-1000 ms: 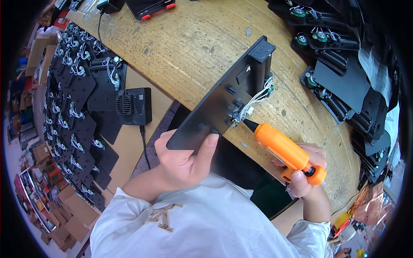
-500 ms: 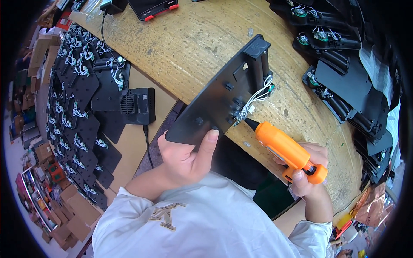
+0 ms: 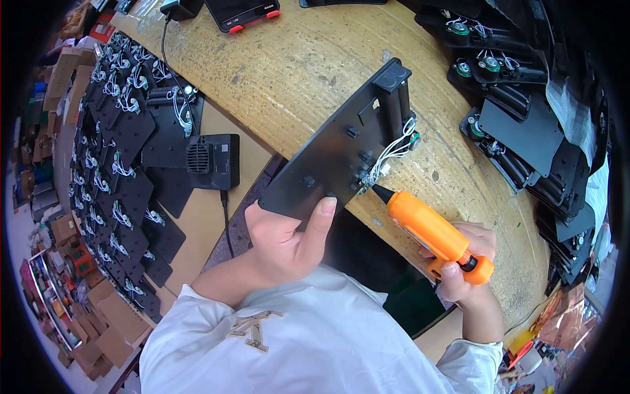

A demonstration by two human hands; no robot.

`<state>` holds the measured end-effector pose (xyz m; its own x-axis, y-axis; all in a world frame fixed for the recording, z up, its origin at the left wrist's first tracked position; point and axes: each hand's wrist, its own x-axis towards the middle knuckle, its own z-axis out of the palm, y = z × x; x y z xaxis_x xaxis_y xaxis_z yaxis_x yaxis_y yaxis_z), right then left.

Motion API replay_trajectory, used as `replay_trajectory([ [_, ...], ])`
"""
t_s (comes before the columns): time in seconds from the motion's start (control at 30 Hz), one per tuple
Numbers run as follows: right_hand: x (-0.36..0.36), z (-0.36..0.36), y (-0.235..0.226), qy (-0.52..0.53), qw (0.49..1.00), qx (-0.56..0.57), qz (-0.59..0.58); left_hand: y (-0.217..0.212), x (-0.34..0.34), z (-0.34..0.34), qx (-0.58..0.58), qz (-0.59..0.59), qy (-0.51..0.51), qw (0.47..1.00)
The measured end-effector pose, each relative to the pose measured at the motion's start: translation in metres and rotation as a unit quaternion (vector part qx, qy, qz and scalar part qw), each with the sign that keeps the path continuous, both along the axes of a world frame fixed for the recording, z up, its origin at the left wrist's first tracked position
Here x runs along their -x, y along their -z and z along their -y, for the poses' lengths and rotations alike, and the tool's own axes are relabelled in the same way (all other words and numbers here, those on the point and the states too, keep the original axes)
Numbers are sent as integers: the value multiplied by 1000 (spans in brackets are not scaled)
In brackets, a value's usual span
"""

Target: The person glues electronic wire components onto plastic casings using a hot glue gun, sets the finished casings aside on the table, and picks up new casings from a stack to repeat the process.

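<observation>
My left hand (image 3: 287, 240) grips the near end of a long black plastic panel (image 3: 335, 152), thumb on top, holding it slanted over the wooden table (image 3: 295, 59). White wires (image 3: 392, 152) and small parts sit on the panel's right edge. My right hand (image 3: 466, 266) is wrapped around an orange electric screwdriver (image 3: 436, 234). Its dark tip touches the panel near the white wires.
Many black panels with white wires (image 3: 115, 157) lie in rows at the left. A small black box with a grille (image 3: 211, 161) and a cable sits beside them. Stacked black parts (image 3: 525, 131) crowd the right side. Cardboard boxes (image 3: 105, 328) are at lower left.
The panel and both hands have stayed nearly still. The screwdriver tip remains at the same spot by the white wires.
</observation>
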<state>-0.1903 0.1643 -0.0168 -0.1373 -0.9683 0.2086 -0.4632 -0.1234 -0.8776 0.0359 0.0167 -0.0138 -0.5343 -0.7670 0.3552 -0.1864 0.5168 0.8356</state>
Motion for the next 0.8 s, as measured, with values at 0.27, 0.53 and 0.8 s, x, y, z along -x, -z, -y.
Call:
replay_trajectory([
  [0.27, 0, 2, -4, -18, 1000, -8, -18, 8, -2, 2, 1, -22, -8, 1000],
  [0.53, -3, 8, -17, -41, 993, -5, -111, 0, 2, -2, -163, -38, -49, 985],
  [0.8, -11, 8, -31, -39, 983, -50, -173, 6, 0, -2, -218, -81, -65, 970],
])
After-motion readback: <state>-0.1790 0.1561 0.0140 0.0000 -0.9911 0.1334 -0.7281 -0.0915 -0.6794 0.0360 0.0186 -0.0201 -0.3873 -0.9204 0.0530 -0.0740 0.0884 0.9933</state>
